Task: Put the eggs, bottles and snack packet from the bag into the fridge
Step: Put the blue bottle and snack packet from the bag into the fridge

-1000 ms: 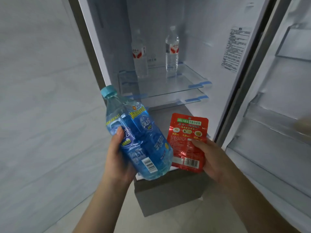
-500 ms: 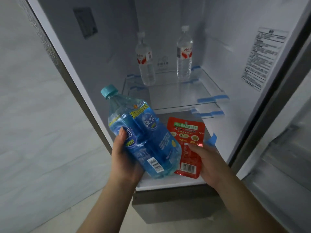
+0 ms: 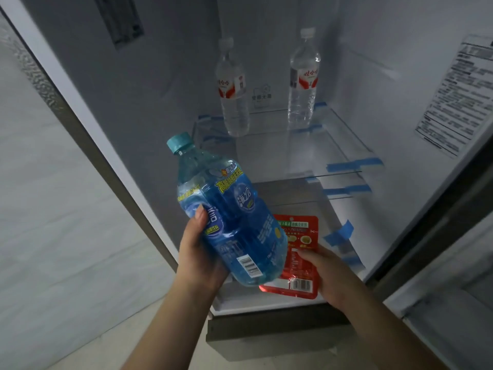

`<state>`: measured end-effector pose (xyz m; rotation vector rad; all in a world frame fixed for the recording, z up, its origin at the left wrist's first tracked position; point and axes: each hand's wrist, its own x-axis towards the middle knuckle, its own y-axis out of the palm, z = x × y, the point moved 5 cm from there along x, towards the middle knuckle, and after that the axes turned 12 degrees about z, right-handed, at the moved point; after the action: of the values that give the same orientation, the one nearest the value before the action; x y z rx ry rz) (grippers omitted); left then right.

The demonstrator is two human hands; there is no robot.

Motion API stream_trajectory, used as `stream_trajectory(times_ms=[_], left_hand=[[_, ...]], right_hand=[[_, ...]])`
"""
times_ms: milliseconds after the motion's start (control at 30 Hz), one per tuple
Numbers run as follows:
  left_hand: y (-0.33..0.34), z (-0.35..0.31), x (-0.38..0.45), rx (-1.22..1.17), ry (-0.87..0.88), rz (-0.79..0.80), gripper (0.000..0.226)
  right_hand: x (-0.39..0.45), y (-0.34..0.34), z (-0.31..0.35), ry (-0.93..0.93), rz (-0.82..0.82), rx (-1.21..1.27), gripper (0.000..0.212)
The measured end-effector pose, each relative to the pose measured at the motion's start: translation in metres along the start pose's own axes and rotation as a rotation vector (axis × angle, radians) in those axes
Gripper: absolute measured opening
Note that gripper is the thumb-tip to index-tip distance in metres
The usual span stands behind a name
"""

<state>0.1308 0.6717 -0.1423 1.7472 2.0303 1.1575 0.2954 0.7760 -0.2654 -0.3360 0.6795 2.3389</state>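
Note:
My left hand [image 3: 198, 259] grips a large blue bottle [image 3: 229, 214] with a teal cap, tilted with its neck up and to the left, in front of the open fridge [image 3: 160, 84]. To its right, my right hand [image 3: 329, 273] pinches a red snack packet [image 3: 300, 259] by its lower right part; the bottle covers the packet's left edge. Two clear water bottles with red labels stand upright at the back of the glass shelf [image 3: 344, 145], one on the left [image 3: 233, 89] and one on the right [image 3: 302, 78]. No eggs or bag are in view.
A second glass shelf [image 3: 346, 192] with blue tape lies just below the first. The fridge's white bottom ledge [image 3: 256, 303] runs under my hands. The open door [image 3: 453, 289] stands at the right. A pale wall [image 3: 53, 209] fills the left.
The view has closed in on the fridge interior. Both hands, with the bottle and the packet, have moved forward over the fridge's bottom ledge.

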Motion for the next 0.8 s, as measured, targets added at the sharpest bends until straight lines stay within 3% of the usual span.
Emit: stream_trajectory(times_ms=[233, 567, 800], left_hand=[[-0.019, -0.011, 0.021, -0.032, 0.011, 0.065, 0.051], [-0.036, -0.007, 0.038, -0.033, -0.046, 0.087, 0.046], [-0.031, -0.009, 0.055, -0.028, -0.017, 0.105, 0.040]], right_hand=[[0.045, -0.004, -0.024, 0.054, -0.067, 0.026, 0.022], [0.114, -0.023, -0.042, 0.063, -0.043, 0.047, 0.039], [0.162, -0.046, -0.049, 0.086, -0.210, 0.051, 0.030]])
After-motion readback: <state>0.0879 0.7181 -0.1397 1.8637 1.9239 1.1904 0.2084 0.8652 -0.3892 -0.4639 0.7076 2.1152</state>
